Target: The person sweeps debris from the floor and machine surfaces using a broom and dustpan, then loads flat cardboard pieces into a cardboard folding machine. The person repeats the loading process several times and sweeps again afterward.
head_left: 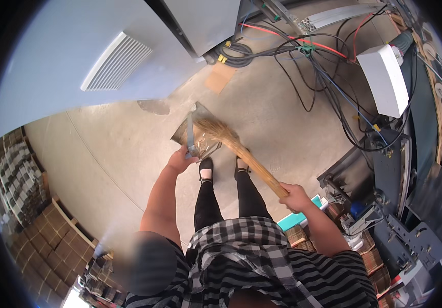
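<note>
My left hand [181, 160] is closed on the handle of a metal dustpan [182, 132], held just in front of my feet. In the pan lie small light scraps [204, 146], too small to name. My right hand [295, 197] is wrapped around the handle end of a straw broom [257, 167]. The broom slants up and to the left from that hand, and its bristles [211, 128] reach over the dustpan's right side. Whether the bristles touch the scraps I cannot tell.
A large grey cabinet [180, 61] with a vent stands at the far left. Coiled black cable [235, 54] and a flat brown cardboard piece [220, 78] lie beside it. Loose cables [328, 92] and machinery [385, 169] line the right. Stacked brown bundles [54, 241] sit at the lower left.
</note>
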Tool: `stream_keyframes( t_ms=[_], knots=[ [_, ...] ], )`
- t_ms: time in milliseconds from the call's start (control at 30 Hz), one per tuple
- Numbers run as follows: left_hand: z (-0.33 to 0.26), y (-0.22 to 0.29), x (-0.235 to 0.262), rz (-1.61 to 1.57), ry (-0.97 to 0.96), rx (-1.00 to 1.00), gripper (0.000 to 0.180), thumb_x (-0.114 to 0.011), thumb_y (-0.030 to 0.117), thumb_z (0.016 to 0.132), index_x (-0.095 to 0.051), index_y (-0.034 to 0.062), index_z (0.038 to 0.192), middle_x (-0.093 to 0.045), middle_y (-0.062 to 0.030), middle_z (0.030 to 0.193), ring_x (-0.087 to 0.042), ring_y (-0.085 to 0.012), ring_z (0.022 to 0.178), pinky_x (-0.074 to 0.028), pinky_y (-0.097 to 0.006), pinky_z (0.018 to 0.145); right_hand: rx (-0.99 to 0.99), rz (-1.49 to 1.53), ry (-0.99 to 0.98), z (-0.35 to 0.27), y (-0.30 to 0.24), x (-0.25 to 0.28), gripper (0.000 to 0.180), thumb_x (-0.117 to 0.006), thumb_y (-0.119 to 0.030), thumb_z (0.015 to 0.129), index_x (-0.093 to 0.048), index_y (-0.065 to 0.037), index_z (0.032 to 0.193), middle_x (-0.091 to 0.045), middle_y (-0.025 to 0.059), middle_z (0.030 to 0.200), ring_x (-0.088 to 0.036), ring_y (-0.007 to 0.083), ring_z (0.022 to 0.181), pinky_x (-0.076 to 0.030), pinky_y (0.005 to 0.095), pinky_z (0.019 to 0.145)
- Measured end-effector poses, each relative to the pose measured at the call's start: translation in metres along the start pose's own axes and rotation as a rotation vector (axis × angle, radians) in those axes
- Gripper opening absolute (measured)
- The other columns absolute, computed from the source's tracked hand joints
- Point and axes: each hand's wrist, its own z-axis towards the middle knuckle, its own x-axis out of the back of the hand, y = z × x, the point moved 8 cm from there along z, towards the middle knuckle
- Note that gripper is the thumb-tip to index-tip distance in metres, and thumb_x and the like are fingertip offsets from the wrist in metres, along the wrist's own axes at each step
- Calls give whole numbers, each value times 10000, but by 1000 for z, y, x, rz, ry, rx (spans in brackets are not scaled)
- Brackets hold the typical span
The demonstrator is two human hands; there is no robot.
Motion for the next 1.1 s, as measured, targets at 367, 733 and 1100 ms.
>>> stream_keyframes(
  t_ms=[367, 733, 1100],
  knots=[
    [7, -32, 15, -181, 53, -14, 452, -740, 324, 701, -534, 13, 956, -639, -156, 911, -608, -268, 847, -465, -354, 744, -6, -670, 339, 53, -66, -13, 448, -557, -89, 707, -525, -33, 1150, -639, 174, 870, -616, 332, 838, -496, 402, 706],
    [15, -39, 2, -371, -11, -16, 348, -727, 213, 740, -565, -12, 949, -614, -55, 813, -544, -112, 729, -460, -262, 673, 61, -335, 256, -67, 23, 19, 587, -616, -157, 663, -501, -146, 1239, -625, 186, 873, -607, 338, 770, -485, 397, 680],
    [1, -37, 23, -453, 170, 38, 327, -706, 266, 766, -588, -9, 896, -603, -30, 782, -502, -92, 699, -436, -268, 620, 191, -250, 541, -26, -25, 17, 633, -611, -145, 663, -457, -58, 1270, -622, 215, 850, -605, 364, 765, -496, 408, 685]
  ],
)
